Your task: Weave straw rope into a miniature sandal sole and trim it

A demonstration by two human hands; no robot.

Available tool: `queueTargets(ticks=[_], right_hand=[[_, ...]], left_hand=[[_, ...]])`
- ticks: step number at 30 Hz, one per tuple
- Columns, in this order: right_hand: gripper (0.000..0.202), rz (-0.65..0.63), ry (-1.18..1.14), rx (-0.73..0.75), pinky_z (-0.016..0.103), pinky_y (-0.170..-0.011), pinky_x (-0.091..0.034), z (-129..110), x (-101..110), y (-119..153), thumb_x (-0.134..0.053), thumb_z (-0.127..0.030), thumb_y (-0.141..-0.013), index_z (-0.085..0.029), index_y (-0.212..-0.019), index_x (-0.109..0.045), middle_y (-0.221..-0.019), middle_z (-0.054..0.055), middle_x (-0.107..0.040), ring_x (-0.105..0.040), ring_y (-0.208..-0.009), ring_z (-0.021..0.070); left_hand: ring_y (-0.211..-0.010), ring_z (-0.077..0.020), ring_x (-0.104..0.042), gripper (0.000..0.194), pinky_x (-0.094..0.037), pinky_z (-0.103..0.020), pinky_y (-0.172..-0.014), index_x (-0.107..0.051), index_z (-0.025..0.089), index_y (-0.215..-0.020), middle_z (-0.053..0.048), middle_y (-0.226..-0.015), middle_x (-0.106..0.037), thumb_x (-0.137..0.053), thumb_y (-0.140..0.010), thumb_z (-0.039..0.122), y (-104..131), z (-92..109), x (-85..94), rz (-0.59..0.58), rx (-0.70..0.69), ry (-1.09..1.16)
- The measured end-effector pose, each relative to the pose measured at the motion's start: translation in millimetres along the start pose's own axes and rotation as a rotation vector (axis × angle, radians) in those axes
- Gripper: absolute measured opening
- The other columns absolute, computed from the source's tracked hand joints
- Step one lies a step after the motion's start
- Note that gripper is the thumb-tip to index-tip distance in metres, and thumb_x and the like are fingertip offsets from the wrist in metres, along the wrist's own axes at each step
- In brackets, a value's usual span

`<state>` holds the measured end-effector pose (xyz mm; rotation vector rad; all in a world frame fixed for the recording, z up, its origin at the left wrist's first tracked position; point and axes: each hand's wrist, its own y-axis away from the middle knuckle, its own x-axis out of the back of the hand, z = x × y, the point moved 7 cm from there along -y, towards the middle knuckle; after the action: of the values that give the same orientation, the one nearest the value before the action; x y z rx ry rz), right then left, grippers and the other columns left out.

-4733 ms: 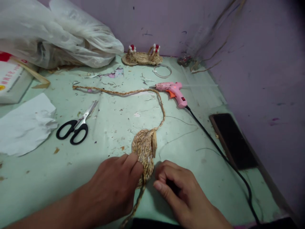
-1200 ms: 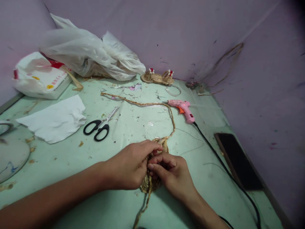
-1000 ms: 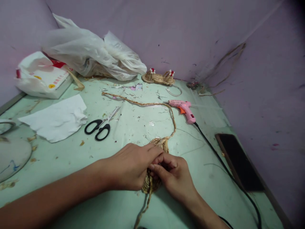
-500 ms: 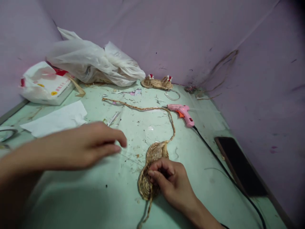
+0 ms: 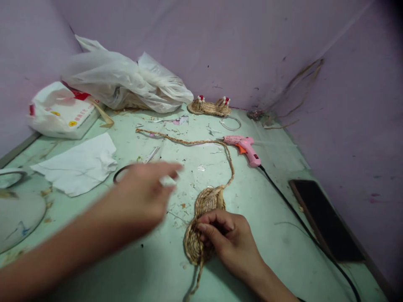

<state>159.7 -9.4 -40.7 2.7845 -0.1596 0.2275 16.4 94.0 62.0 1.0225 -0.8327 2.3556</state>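
My right hand (image 5: 231, 239) pinches the waist of a coiled straw-braid sole (image 5: 197, 245) lying on the table. Its fingertips hide part of the sole's middle. A loose straw cord (image 5: 231, 161) runs from the top of the sole and bends left across the table; a short tail (image 5: 199, 279) hangs from its lower end. From the sole's left side a thin wire (image 5: 176, 217) sticks out. My left hand (image 5: 151, 188), blurred, is in the air left of the sole with thumb and finger apart. Just behind it shows a dark loop handle (image 5: 121, 173), partly hidden.
A pink glue gun (image 5: 242, 147) lies to the right, its black cord (image 5: 292, 216) running past a phone (image 5: 325, 220). At the back are a beaded straw piece (image 5: 209, 109), a wire coil (image 5: 230, 123) and a plastic bag (image 5: 126, 82). White paper (image 5: 78, 163) lies left.
My left hand has moved right and a little away from me, and its fingers have come off the thin wire. My right hand stays on the sole. The dark loop handle has come into view.
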Motion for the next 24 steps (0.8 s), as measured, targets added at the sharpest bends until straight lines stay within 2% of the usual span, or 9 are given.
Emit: queueTargets(ticks=[2,3,5,9,12,14,20,24], right_hand=[[0.013,-0.005,-0.004,0.031,0.023,-0.045,-0.040,-3,0,0,-0.055,-0.021,-0.074,-0.016,-0.064,-0.062,-0.054,0.000,-0.057,-0.050,-0.048,0.0101],[0.013,-0.006,-0.008,0.050,0.023,-0.046,-0.041,-5,1,1,-0.055,-0.020,-0.074,-0.016,-0.064,-0.062,-0.054,0.000,-0.057,-0.050,-0.049,0.0100],[0.011,-0.006,-0.030,0.080,0.022,-0.047,-0.042,-6,1,1,-0.055,-0.019,-0.074,-0.016,-0.065,-0.062,-0.055,0.000,-0.058,-0.051,-0.050,0.0099],[0.007,0.008,-0.079,0.100,0.021,-0.046,-0.043,-3,1,1,-0.057,-0.019,-0.073,-0.016,-0.069,-0.062,-0.054,-0.001,-0.059,-0.052,-0.048,0.0091],[0.006,0.039,-0.098,0.097,0.021,-0.046,-0.043,-1,3,1,-0.058,-0.018,-0.072,-0.016,-0.068,-0.061,-0.053,-0.001,-0.059,-0.053,-0.047,0.0087],[0.005,0.053,-0.115,0.086,0.021,-0.046,-0.044,0,3,1,-0.059,-0.018,-0.071,-0.016,-0.067,-0.061,-0.053,-0.001,-0.060,-0.053,-0.048,0.0086],[0.003,0.030,-0.167,0.078,0.020,-0.047,-0.046,-2,3,0,-0.060,-0.018,-0.070,-0.016,-0.072,-0.058,-0.056,-0.002,-0.060,-0.056,-0.049,0.0087],[0.018,0.038,-0.149,0.172,0.021,-0.053,-0.049,-8,3,3,-0.063,-0.014,-0.067,-0.018,-0.082,-0.054,-0.066,-0.001,-0.061,-0.059,-0.057,0.0095]], left_hand=[[-0.052,-0.0128,-0.057,0.022,-0.042,-0.022,-0.047,-0.066,0.016,-0.084,-0.002,-0.066,-0.067,-0.051,-0.068,0.010,13,24,-58.9,-0.301,0.079,0.135],[-0.052,-0.0127,-0.057,0.021,-0.042,-0.023,-0.048,-0.066,0.017,-0.078,-0.001,-0.063,-0.065,-0.050,-0.067,0.009,21,29,-77.7,-0.392,0.135,0.163],[-0.056,-0.0126,-0.057,0.021,-0.042,-0.023,-0.052,-0.065,0.017,-0.071,-0.001,-0.062,-0.064,-0.046,-0.069,0.009,34,27,-95.5,-0.458,0.271,0.210],[-0.053,-0.0098,-0.054,0.018,-0.039,-0.019,-0.047,-0.065,0.016,-0.071,0.000,-0.058,-0.062,-0.046,-0.073,0.018,48,10,-99.0,-0.440,0.524,0.381],[-0.047,-0.0080,-0.049,0.016,-0.035,-0.017,-0.042,-0.063,0.014,-0.068,0.002,-0.052,-0.058,-0.048,-0.072,0.019,50,8,-99.6,-0.393,0.588,0.461],[-0.046,-0.0078,-0.048,0.016,-0.035,-0.017,-0.042,-0.064,0.014,-0.065,0.001,-0.051,-0.058,-0.050,-0.070,0.018,48,9,-98.6,-0.337,0.562,0.451],[-0.050,-0.0080,-0.050,0.018,-0.037,-0.019,-0.048,-0.063,0.013,-0.055,-0.001,-0.054,-0.059,-0.051,-0.069,0.014,42,17,-89.5,-0.204,0.337,0.352],[-0.048,-0.0074,-0.047,0.016,-0.035,-0.019,-0.047,-0.061,0.013,-0.056,0.000,-0.053,-0.057,-0.050,-0.068,0.014,43,17,-87.8,-0.204,0.340,0.278]])
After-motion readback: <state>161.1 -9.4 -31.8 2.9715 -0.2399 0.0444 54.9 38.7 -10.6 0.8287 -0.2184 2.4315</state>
